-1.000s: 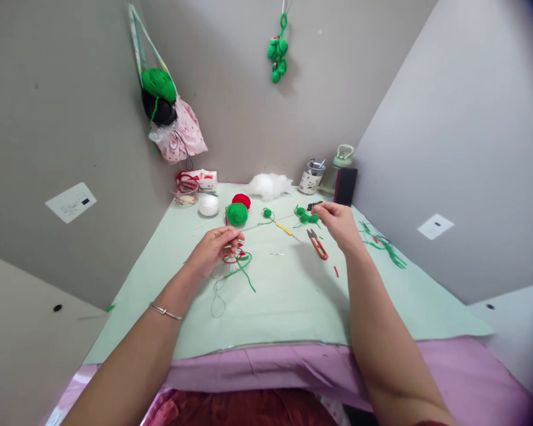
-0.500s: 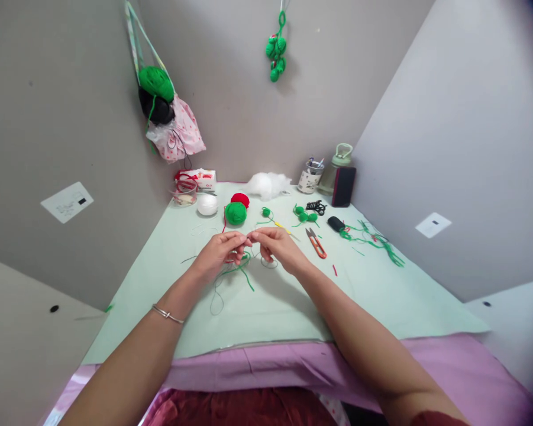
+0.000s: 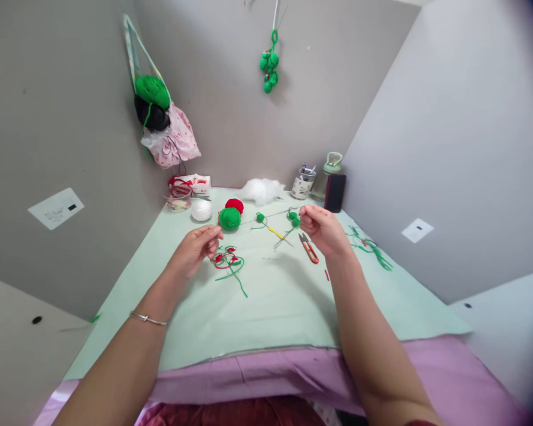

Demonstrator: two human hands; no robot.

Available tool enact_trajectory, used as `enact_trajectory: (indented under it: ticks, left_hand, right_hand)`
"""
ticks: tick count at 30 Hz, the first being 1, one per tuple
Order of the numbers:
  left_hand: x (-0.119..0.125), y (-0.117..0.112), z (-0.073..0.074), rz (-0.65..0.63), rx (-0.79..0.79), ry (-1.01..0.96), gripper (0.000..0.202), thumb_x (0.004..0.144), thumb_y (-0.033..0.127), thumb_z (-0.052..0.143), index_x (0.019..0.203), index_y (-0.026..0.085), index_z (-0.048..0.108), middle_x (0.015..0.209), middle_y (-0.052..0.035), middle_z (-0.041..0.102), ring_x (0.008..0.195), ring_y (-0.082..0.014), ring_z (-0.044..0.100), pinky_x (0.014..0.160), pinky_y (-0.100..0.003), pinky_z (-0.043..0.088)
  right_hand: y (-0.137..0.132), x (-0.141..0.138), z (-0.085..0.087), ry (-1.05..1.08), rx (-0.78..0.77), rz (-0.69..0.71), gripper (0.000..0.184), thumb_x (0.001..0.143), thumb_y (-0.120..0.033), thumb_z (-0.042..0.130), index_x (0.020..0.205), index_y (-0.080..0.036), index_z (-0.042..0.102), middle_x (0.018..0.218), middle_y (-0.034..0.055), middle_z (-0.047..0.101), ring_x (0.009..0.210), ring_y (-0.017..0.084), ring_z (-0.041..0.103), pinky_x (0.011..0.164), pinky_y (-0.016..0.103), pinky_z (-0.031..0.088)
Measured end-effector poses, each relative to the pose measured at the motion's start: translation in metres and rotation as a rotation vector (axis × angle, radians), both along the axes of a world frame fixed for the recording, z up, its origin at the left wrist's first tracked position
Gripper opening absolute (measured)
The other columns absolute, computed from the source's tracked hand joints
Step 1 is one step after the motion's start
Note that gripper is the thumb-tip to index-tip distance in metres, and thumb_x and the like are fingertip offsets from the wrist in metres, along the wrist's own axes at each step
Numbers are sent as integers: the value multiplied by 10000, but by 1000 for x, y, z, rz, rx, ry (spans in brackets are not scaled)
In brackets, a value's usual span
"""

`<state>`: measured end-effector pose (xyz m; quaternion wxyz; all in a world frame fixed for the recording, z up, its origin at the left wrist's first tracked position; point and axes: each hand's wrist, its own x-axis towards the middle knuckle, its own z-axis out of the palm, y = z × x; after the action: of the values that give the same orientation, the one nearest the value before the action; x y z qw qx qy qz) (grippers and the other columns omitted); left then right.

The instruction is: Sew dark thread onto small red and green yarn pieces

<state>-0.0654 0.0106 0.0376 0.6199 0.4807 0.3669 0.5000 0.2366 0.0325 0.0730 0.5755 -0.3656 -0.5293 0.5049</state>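
My left hand (image 3: 197,249) and my right hand (image 3: 323,229) are held apart above the table, each with fingertips pinched. A thin dark thread (image 3: 275,213) stretches between them, and a loose loop of it hangs near my right hand. Below my left fingers lie small red and green yarn pieces (image 3: 231,260) with trailing green ends. Beyond the thread are a little green ball (image 3: 259,218) with a yarn tail, a yellow-handled crochet hook (image 3: 275,233) and green knitted balls (image 3: 295,222), partly behind my right hand. Orange thread snips (image 3: 309,248) lie beside my right wrist.
Green yarn (image 3: 230,219), red yarn (image 3: 235,206) and a white ball (image 3: 201,210) sit at the back left. White stuffing (image 3: 261,191), a pen cup (image 3: 303,184), a bottle (image 3: 322,180) and a phone (image 3: 335,193) line the wall. Green strands (image 3: 373,251) lie right.
My hands were together over the middle of the table; they have drawn apart, left and right, with the thread pulled out between them. The red and green pieces are now uncovered.
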Motion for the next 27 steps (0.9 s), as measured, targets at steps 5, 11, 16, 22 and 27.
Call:
enact_trajectory:
  ticks: [5, 11, 16, 22, 27]
  left_hand:
    - [-19, 12, 1, 206, 1, -198, 227, 717, 296, 771, 693, 118, 633, 558, 50, 429, 489, -38, 423, 407, -133, 332]
    - [-52, 23, 10, 506, -98, -504, 227, 908, 140, 537, 685, 132, 582, 513, 57, 429, 441, -14, 407, 382, -93, 343]
    - [-78, 21, 14, 579, -174, -700, 342, 1001, 140, 353, 705, 178, 520, 482, 51, 423, 401, -25, 426, 366, -75, 380]
    - [-102, 26, 12, 705, -164, -835, 329, 1008, 101, 294, 726, 166, 450, 511, 72, 452, 407, 6, 437, 405, -23, 385]
    - [-101, 33, 2, 899, -26, -308, 105, 890, 102, 500, 833, 168, 559, 674, 58, 554, 642, -54, 567, 626, -158, 511]
  right_hand:
    - [4, 20, 5, 23, 43, -110, 272, 731, -425, 738, 743, -192, 597, 585, -51, 333, 503, 86, 276, 441, 234, 252]
    - [4, 28, 9, 171, 64, -156, 217, 745, -355, 738, 750, -191, 596, 563, -65, 298, 473, 69, 262, 403, 191, 267]
    - [6, 31, 9, 310, 67, -158, 182, 768, -284, 731, 740, -182, 584, 545, -74, 300, 456, 48, 287, 393, 136, 292]
    - [8, 41, 10, 439, 82, -215, 157, 800, -250, 697, 741, -171, 575, 539, -81, 305, 446, 35, 305, 401, 114, 312]
    - [5, 37, 11, 373, 120, -192, 158, 762, -275, 725, 743, -164, 613, 553, -74, 304, 470, 41, 284, 409, 129, 286]
